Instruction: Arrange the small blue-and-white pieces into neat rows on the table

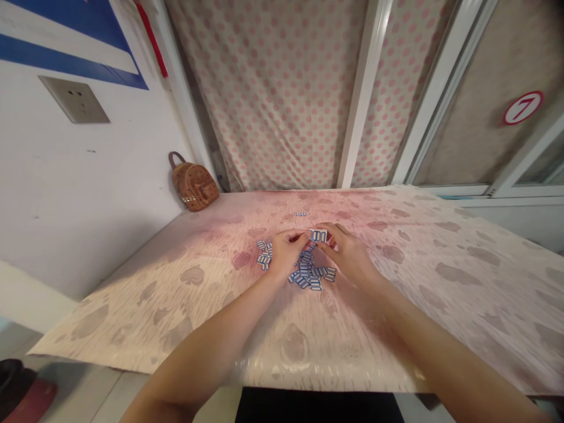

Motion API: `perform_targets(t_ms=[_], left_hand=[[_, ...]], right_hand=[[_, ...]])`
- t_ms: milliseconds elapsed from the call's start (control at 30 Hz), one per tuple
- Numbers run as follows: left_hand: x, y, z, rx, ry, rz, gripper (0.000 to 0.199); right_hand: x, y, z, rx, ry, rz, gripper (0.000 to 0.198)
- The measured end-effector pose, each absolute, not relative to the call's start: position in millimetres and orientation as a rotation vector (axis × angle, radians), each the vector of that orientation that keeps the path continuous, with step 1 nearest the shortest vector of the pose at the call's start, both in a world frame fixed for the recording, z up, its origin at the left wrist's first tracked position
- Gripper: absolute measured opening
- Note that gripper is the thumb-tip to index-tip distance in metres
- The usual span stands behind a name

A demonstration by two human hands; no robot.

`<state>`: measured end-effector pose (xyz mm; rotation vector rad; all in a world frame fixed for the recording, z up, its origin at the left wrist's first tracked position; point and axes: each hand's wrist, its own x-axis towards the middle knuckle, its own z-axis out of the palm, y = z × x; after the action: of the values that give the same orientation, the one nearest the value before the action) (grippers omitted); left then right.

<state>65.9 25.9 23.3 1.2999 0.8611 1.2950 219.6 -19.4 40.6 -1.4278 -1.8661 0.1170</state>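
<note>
A small white label piece with blue-framed boxes (319,235) is held up above the table, its printed side facing me. The thumb and fingers of my left hand (288,249) pinch its left edge. My right hand (346,249) is closed around its right side, the index finger along the top and the thumb near the bottom corner. Below and between my hands lies a loose heap of similar blue-and-white label pieces (304,271). Beside my left hand is a smaller group of label pieces (263,258), partly hidden by it. Farther back lies a short label strip (301,214).
The table (440,311) has a patterned plastic cover. A brown mini backpack (195,185) stands at the back left against the wall. Behind the table hangs a dotted curtain (282,88) beside white frames. A wall socket (74,100) is on the left.
</note>
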Motion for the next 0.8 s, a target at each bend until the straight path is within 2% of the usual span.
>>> perform_targets(t_ms=[200, 300, 400, 567, 800], left_hand=[[65.6, 25.7, 23.9, 1.283, 0.848, 1.283, 0.02], [64.9, 27.3, 22.8, 1.297, 0.858, 1.295, 0.019], [64.9, 28.1, 22.7, 1.304, 0.864, 1.302, 0.017], [65.3, 28.4, 25.4, 1.286, 0.878, 1.255, 0.011], [65.3, 32.7, 22.6, 1.237, 0.886, 1.208, 0.007]], right_hand=[[218.4, -19.1, 39.2, -1.369, -1.838, 0.125, 0.025], [219.2, -15.1, 35.1, -1.373, -1.709, 0.266, 0.026], [223.9, -7.7, 29.3, -1.306, -1.594, 0.466, 0.017], [234.5, 3.3, 22.0, -1.234, -1.547, 0.66, 0.022], [237.8, 6.7, 19.1, -1.257, -1.518, 0.709, 0.021]])
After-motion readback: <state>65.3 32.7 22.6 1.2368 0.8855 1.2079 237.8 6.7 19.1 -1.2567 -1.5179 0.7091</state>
